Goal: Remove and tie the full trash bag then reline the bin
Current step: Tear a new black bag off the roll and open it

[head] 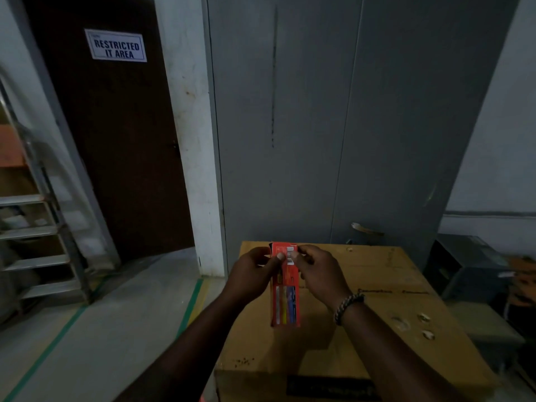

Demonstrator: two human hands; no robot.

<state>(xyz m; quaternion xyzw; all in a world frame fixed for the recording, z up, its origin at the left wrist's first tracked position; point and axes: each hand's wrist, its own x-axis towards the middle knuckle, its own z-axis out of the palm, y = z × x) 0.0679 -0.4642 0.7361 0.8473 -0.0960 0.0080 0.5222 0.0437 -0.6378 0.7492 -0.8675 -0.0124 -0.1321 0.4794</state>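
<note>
Pinching the far end of an orange pack (285, 303), the left hand (252, 269) and right hand (316, 271) hold it over the box (377, 329), near its far edge. Its long axis runs straight away from the person, flap end farthest. The step looks like fetching a fresh liner; next, the flap needs prising open. Beyond stand a grey cabinet (290, 140) and a door (121, 155).
</note>
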